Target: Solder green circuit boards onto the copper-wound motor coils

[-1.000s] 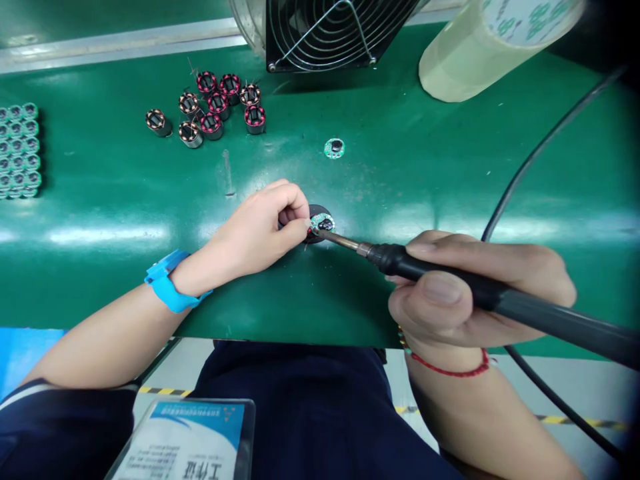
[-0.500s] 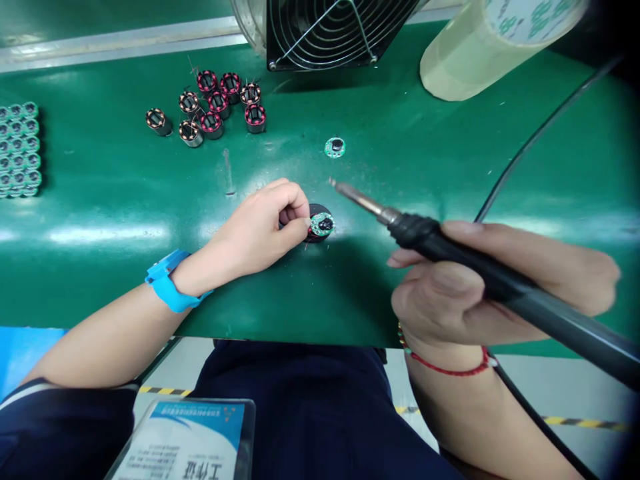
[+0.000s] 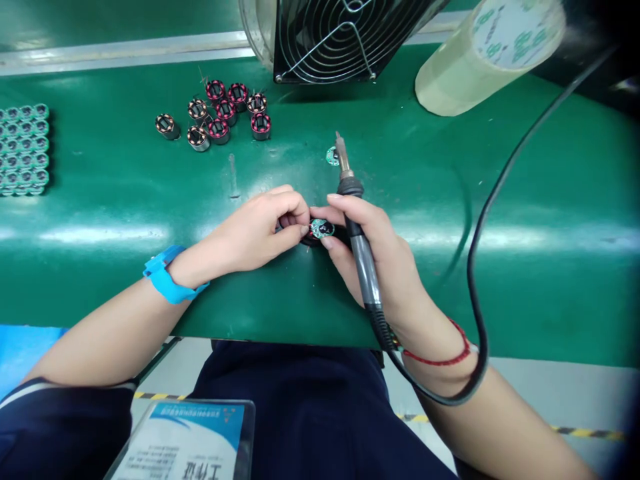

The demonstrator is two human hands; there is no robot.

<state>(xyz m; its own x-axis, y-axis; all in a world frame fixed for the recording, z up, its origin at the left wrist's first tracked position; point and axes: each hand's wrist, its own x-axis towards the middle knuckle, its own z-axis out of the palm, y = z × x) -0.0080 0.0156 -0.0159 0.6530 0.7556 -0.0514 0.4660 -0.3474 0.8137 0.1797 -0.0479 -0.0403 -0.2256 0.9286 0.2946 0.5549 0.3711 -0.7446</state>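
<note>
A small round green circuit board [image 3: 322,229] with a dark blob at its centre sits on a dark round base at the middle of the bench. My left hand [image 3: 260,227] is closed in a pinch at the board's left edge; any fine wire between the fingertips is too small to make out. From the other side, my right hand [image 3: 383,257] holds a soldering iron [image 3: 365,267] across its fingers, tip pointing up and away. The thumb and a fingertip of that hand are at the board's right side. Beyond, the iron's tip partly covers another round board [image 3: 331,156].
Several copper-wound motor stators [image 3: 219,131] stand at the back left. A panel of round boards [image 3: 24,150] lies at the far left. A fan [image 3: 340,43] and a large tape roll [image 3: 463,67] stand at the back. The iron's cable [image 3: 473,267] loops on the right.
My right hand has come left and down to the round board, and the soldering iron has swung from pointing left to pointing away. My left hand stays at the board.
</note>
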